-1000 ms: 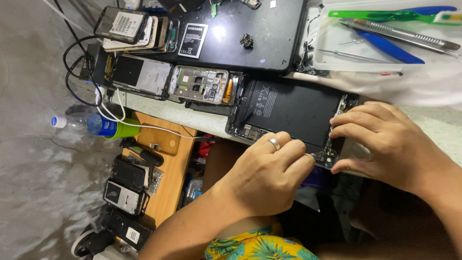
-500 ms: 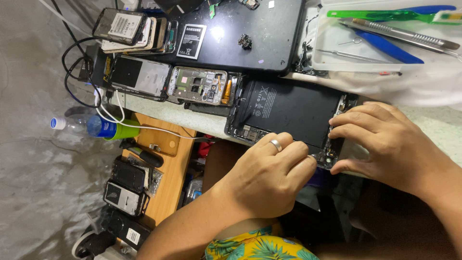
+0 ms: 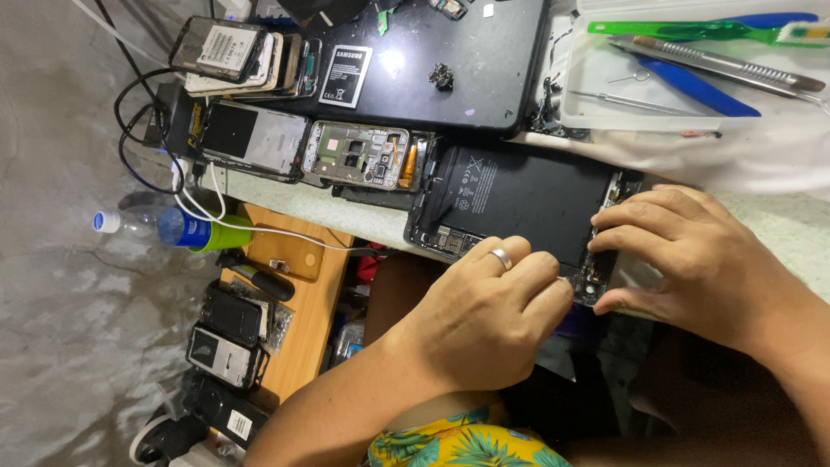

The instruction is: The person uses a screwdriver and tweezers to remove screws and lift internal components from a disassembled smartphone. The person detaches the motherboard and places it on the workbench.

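Tablet [image 3: 519, 203], opened with its black battery and boards bare, lies at the near table edge under both your hands. Your left hand [image 3: 484, 324] rests curled on its near side, fingers together; your right hand [image 3: 692, 255] presses its fingertips, slightly apart, on the right-end components. Judging by that, disassembly is well underway, not finished. Dismantled phones [image 3: 354, 156] lie left.

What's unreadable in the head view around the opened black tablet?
- Head view: lower right corner of the opened black tablet is covered by the left hand and right hand.
- Any tool in either grip: fingertips curl under, cannot tell.
- Small components along the tablet's right edge: too small.
- Green-handled tool: cut off by the frame's right edge.
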